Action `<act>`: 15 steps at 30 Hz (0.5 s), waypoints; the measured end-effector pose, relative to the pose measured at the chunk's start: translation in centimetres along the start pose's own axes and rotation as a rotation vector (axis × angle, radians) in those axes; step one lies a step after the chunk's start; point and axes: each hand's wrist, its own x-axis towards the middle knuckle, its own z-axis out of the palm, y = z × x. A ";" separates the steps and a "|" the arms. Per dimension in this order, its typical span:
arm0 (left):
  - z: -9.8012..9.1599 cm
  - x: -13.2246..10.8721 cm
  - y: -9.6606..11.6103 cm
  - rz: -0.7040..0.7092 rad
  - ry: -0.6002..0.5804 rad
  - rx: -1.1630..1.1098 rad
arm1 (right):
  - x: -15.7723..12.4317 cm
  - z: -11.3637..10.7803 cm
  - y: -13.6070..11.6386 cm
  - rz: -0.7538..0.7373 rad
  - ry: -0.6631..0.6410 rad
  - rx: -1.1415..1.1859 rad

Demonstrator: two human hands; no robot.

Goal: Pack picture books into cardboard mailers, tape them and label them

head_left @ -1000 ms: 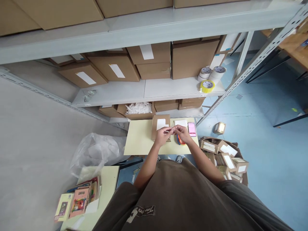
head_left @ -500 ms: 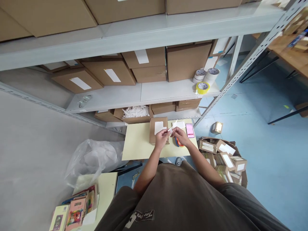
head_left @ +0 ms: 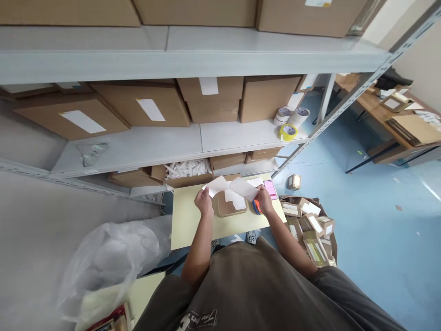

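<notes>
Between my hands a white paper strip (head_left: 243, 188) is spread out above the small table (head_left: 186, 220). Its left end is pinched in my left hand (head_left: 204, 200), its right end in my right hand (head_left: 263, 199). Beneath the paper lies a brown cardboard box (head_left: 224, 209) with white paper on its top. An orange and blue object (head_left: 257, 207) rests beside the box, close to my right hand. Near the table's right edge is a phone (head_left: 270, 189) with a pink screen, with another white sheet (head_left: 255, 182) to its left.
Shelves (head_left: 155, 142) with cardboard boxes and tape rolls (head_left: 288, 132) stand ahead. At the right, a large carton (head_left: 335, 248) of small boxes sits on the floor. Clear plastic wrap (head_left: 113, 253) lies at the left. A wooden table (head_left: 375, 110) is farther right.
My hands have moved apart, and the paper between them, earlier bunched close together, is now spread wide. The view has shifted, showing more of the wooden table at the right.
</notes>
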 end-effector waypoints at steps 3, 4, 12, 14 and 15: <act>-3.4 2.6 0.9 0.064 0.020 0.005 | 0.9 3.7 1.0 0.008 0.003 -0.033; -4.5 3.4 1.2 0.083 -0.008 0.001 | 1.3 5.1 1.4 0.015 -0.017 -0.053; -14.2 6.7 3.5 0.061 -0.129 0.072 | 8.2 19.0 6.2 0.070 -0.007 -0.151; -16.6 6.8 3.8 0.076 -0.125 0.098 | 10.4 23.0 7.0 0.093 0.048 -0.192; -17.7 6.8 4.0 0.086 -0.111 0.111 | 11.5 24.9 7.3 0.109 0.070 -0.213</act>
